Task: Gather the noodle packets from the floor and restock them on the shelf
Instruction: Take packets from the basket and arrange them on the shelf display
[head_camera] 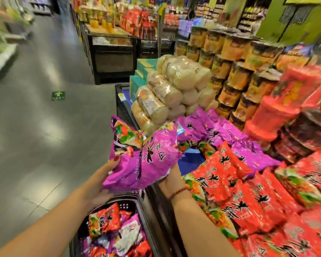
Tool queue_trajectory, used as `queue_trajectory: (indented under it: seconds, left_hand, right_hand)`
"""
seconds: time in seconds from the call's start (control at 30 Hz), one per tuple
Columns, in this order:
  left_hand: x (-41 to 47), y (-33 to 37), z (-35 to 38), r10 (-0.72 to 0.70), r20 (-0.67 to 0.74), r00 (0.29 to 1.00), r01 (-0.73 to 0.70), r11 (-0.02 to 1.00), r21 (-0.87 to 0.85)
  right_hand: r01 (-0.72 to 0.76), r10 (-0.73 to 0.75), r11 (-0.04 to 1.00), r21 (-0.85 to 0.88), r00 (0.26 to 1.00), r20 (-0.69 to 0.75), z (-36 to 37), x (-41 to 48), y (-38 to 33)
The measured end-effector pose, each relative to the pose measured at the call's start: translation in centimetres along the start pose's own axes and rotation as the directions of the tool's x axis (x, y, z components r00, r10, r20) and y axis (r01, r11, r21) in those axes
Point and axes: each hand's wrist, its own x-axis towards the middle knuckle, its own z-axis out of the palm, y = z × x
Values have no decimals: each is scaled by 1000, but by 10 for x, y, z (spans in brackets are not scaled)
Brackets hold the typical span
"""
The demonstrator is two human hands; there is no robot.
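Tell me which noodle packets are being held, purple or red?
The shiny purple foil noodle packets, gripped between the left hand and right hand; the red foil packets lie unheld nearby.

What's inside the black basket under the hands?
Red noodle packets and purple noodle packets lie piled loose in the black basket. They cover its floor and any lower layers; the frame edge cuts off its near end.

Free room, as I log it: bare floor to the left, wide open; one blue bare patch of shelf between purple packets and red packets. Obstructions: bagged noodle cakes stacked behind, cup stacks at right, black basket low beside the shelf front.
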Motion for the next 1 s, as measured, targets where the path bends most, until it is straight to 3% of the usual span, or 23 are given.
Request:
queue_trajectory:
  seconds: [0.13, 0.17, 0.27, 0.4, 0.63, 0.77, 1.0]
  left_hand:
    - [14, -6, 22, 7, -22, 1000, -7, 1000, -1]
    - [16, -8, 26, 15, -41, 999, -15, 1000, -1]
    - [26, -11, 38, 40, -80, 996, -39, 999, 20]
    - [34, -11, 48, 53, -86, 995, -52, 999, 15]
    - [42, -27, 62, 45, -93, 995, -37, 996, 83]
    - [51, -41, 77, 61, -100, 993, -48, 991, 127]
    - [63, -54, 85, 4, -148, 989, 8, 997, 81]
  right_hand:
    - [164, -159, 978, -130, 986, 44, -28, 13, -12]
    - [186, -174, 976, -111, 978, 112, -35, 14, -17]
    - [142, -148, 989, 51, 979, 142, -51, 19, -30]
    - [-32, -31, 972, 233, 965, 261, -79, 12, -46]
    - [-43, -37, 988, 148, 867, 497, -93, 7, -60]
    - [36, -4, 993, -116, 965, 264, -83, 8, -62]
    - [86, -70, 977, -194, 994, 87, -107, 22, -89]
